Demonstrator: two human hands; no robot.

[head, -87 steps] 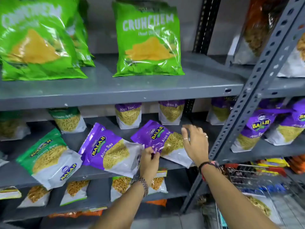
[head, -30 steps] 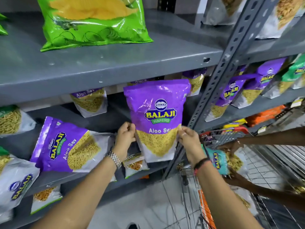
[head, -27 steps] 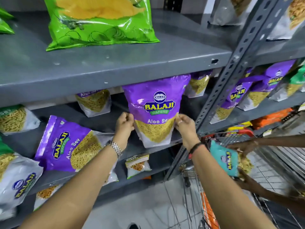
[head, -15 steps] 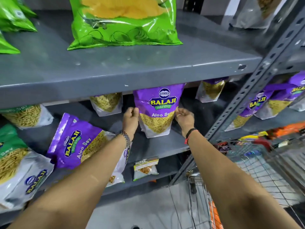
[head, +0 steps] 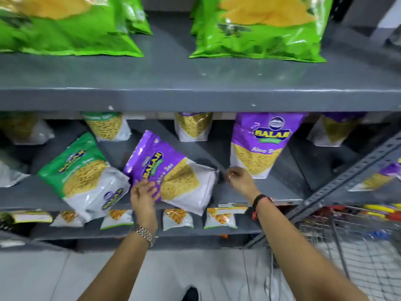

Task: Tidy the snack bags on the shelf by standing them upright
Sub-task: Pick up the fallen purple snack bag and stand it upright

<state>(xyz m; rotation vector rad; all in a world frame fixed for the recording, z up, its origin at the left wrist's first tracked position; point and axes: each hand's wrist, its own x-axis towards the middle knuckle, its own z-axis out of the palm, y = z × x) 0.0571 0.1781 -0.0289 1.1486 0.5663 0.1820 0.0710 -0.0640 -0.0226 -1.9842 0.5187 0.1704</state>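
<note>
A purple Balaji Aloo Sev bag (head: 263, 144) stands upright on the middle shelf (head: 282, 192), nobody touching it. A second purple Aloo Sev bag (head: 173, 172) lies tilted flat near the shelf's front edge. My left hand (head: 144, 193) rests on its lower left edge, fingers spread and touching the bag. My right hand (head: 239, 181) is at that bag's right corner, fingers curled loosely; whether it grips the corner is unclear. A green Balaji bag (head: 84, 177) lies tilted to the left, overhanging the edge.
Big green chip bags (head: 258, 29) stand on the top shelf (head: 195, 98). Small bags stand along the back of the middle shelf and on the lower shelf (head: 178, 220). A wire shopping cart (head: 355, 240) stands at the right, beside the slotted upright post (head: 347, 177).
Both hands have let go of the upright purple bag, which now stands on the shelf, and moved left and down to the lying purple bag. The camera has swung left.
</note>
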